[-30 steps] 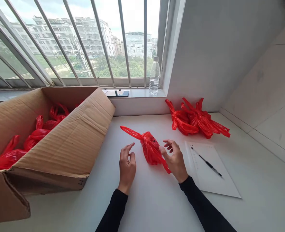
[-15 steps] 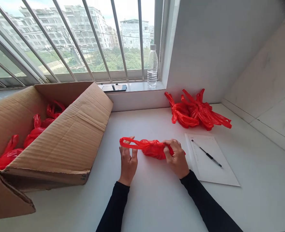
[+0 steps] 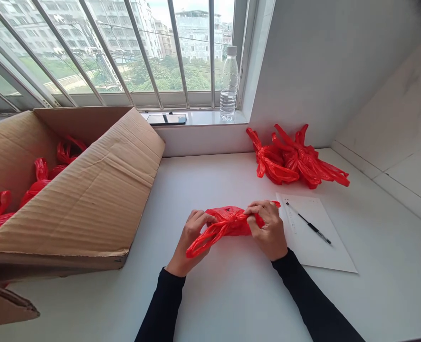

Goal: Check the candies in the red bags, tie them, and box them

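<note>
A red plastic bag (image 3: 232, 223), knotted in its middle, lies on the white table in front of me. At its left end, my left hand (image 3: 191, 235) is closed with curled fingers on the bag's edge, and a long handle loop droops over that hand. My right hand (image 3: 270, 230) pinches the red plastic just right of the knot between thumb and fingers. A strip of the bag pokes out beyond the right knuckles. What the bag contains is hidden.
A cardboard box (image 3: 85, 209) with several red bags in it stands at left. More knotted red bags (image 3: 296, 159) lie against the back wall. Paper (image 3: 324, 254) with a pen (image 3: 313, 229) is at right. A water bottle (image 3: 229, 85) and phone (image 3: 167, 119) rest on the windowsill.
My left hand has come out from inside the handle loop and moved onto the bag's left end. The loop now droops toward me. The right hand has stayed on the bag's right side.
</note>
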